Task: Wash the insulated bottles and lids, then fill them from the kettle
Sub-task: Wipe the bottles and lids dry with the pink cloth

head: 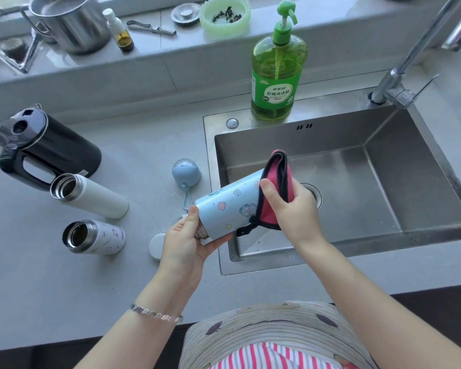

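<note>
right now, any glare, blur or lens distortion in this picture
Head view: the wide lens bows the sill and makes the kettle and white bottle seem to lean outward; light is soft, shadows faint, mild glare on the sink wall; blue bottle, pink cloth, left hand and right hand look sharp.

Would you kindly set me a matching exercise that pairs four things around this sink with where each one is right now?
Things:
1 blue bottle
2 pink cloth
3 tall white bottle
4 soap bottle

Places:
A on the sink rim
B in the left hand grip
C lidless, beside the kettle
D in the right hand grip

Pairs: 1-B, 2-D, 3-C, 4-A
</note>
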The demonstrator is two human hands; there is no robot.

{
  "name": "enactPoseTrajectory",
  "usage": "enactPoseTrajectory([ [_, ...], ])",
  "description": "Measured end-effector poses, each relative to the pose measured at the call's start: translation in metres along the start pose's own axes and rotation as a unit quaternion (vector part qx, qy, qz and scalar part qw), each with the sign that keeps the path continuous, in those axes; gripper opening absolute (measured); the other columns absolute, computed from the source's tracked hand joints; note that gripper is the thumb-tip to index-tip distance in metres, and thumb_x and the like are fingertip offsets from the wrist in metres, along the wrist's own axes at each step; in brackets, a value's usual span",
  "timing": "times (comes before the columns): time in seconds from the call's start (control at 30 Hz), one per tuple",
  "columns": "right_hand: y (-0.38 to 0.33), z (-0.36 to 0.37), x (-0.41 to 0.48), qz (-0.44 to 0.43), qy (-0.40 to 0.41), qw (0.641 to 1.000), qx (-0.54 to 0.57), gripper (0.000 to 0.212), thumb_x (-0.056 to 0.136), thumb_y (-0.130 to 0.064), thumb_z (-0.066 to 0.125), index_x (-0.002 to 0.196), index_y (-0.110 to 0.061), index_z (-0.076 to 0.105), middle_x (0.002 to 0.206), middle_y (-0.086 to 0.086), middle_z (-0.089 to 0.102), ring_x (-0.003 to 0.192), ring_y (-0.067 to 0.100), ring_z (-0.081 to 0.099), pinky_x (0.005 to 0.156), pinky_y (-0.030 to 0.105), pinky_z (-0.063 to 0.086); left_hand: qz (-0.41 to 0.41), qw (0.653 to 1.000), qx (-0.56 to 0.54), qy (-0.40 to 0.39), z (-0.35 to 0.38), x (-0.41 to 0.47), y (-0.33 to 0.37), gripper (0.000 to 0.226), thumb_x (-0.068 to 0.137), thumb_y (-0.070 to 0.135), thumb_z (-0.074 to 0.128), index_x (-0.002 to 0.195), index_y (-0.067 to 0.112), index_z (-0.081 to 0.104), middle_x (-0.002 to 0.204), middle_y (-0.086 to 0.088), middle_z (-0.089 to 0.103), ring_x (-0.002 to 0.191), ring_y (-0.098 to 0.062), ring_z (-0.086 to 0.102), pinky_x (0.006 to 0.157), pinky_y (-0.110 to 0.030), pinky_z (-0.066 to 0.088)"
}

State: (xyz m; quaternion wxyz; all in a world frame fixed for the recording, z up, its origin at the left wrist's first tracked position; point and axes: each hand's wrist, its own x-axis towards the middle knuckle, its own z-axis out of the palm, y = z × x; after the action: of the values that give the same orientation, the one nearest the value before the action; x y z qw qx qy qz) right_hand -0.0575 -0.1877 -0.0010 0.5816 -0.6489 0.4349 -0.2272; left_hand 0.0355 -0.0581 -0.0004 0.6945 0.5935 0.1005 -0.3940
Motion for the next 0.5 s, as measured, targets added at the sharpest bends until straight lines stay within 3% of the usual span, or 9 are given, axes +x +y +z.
enactPoseTrajectory([
  [0.07,0.003,0.002,-0.006,-0.035,0.058,0.997,-0.022,0.024,0.085,-0.030,0.064,0.066,-0.032,0.049,0.054,-0.018,0.055,0.058,-0.006,0.050,0.056,0.008,0.036,-0.003,1.000,-0.011,0.009,0.004,-0.002,-0.004,0.033,0.098,0.024,0.039,0.091,0.003,0.063,0.073,-0.009,0.072,0.082,-0.030,0.064,0.065,-0.041,0.059],
  [0.13,0.005,0.007,-0.013,-0.046,0.111,0.993,-0.012,0.015,0.086,-0.030,0.063,0.074,-0.029,0.054,0.065,-0.014,0.055,0.065,-0.005,0.050,0.061,0.008,0.037,-0.004,0.999,-0.021,0.024,0.009,-0.004,-0.007,0.033,0.098,0.025,0.039,0.091,0.004,0.064,0.073,-0.008,0.071,0.083,-0.030,0.063,0.066,-0.042,0.058],
  [0.17,0.006,0.011,-0.016,-0.032,0.128,0.991,0.004,0.008,0.086,-0.031,0.062,0.083,-0.025,0.059,0.075,-0.011,0.057,0.072,-0.004,0.052,0.065,0.008,0.038,0.000,0.999,-0.024,0.030,0.012,-0.004,-0.008,0.032,0.098,0.025,0.040,0.092,0.005,0.064,0.073,-0.008,0.071,0.082,-0.029,0.063,0.067,-0.042,0.058],
  [0.27,0.008,0.022,-0.018,0.051,0.138,0.985,0.086,0.030,0.089,-0.030,0.058,0.115,-0.014,0.058,0.096,-0.012,0.062,0.091,0.003,0.057,0.080,0.013,0.045,0.033,0.998,-0.004,0.045,0.021,-0.001,-0.012,0.030,0.098,0.025,0.041,0.089,0.008,0.065,0.072,-0.006,0.071,0.075,-0.023,0.064,0.062,-0.034,0.059],
  [0.37,0.004,0.035,-0.016,0.104,0.104,0.980,0.136,0.032,0.091,-0.028,0.055,0.121,-0.016,0.053,0.105,-0.011,0.063,0.096,0.004,0.059,0.084,0.012,0.045,0.079,0.995,0.027,0.048,0.028,0.004,-0.013,0.027,0.097,0.022,0.044,0.086,0.011,0.066,0.074,-0.003,0.071,0.069,-0.017,0.067,0.060,-0.027,0.058],
  [0.43,0.004,0.037,-0.018,0.104,0.050,0.990,0.081,0.017,0.092,-0.023,0.055,0.107,-0.017,0.057,0.091,-0.012,0.063,0.086,0.006,0.059,0.070,0.007,0.044,0.133,0.986,0.085,0.046,0.023,0.010,-0.006,0.026,0.097,0.022,0.046,0.082,0.014,0.066,0.073,0.000,0.069,0.067,-0.012,0.066,0.062,-0.026,0.057],
  [0.5,0.004,0.032,-0.022,0.087,-0.063,0.994,0.015,0.010,0.091,-0.018,0.055,0.101,-0.020,0.058,0.084,-0.007,0.062,0.078,0.011,0.058,0.061,0.011,0.046,0.213,0.954,0.203,0.050,0.006,0.018,0.009,0.031,0.096,0.022,0.049,0.067,0.014,0.059,0.059,0.006,0.057,0.056,-0.007,0.054,0.055,-0.023,0.048],
])
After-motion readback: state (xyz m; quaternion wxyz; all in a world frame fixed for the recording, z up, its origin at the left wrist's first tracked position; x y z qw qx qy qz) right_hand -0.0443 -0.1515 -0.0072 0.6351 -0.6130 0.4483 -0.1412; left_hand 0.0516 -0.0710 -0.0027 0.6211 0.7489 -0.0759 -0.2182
